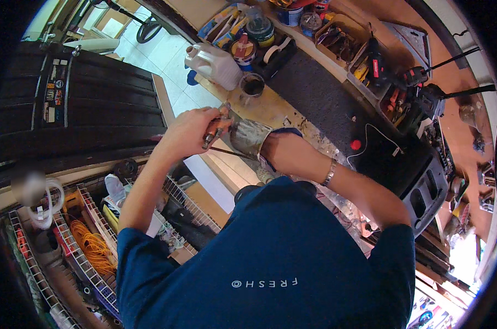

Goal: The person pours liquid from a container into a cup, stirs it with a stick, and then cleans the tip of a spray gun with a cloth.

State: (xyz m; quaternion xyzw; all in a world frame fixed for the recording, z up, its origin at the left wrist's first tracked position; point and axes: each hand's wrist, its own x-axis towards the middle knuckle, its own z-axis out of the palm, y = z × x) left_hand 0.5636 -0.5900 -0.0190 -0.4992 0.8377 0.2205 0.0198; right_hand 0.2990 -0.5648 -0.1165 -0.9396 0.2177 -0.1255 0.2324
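My left hand (189, 130) is closed around an orange-brown tool with metal fittings (218, 129), which looks like a spray gun. Right beside it is a stained grey metal cup (249, 136), tilted with its mouth toward my right arm; I cannot tell whether it is joined to the tool. My right hand (278, 148) is at the cup's mouth, seemingly partly inside, with a dark blue cloth (287, 131) bunched around it. The right fingers are hidden by the cup and cloth. Both hands are above the near edge of the workbench.
On the bench (243, 101) stand a whitish plastic jug (215, 66) and a small cup of dark liquid (252, 85). Paint cans, a tool bin (341, 38) and a cordless drill (375, 68) line the back. Wire baskets (89, 247) sit low at left, near a black panelled door (105, 98).
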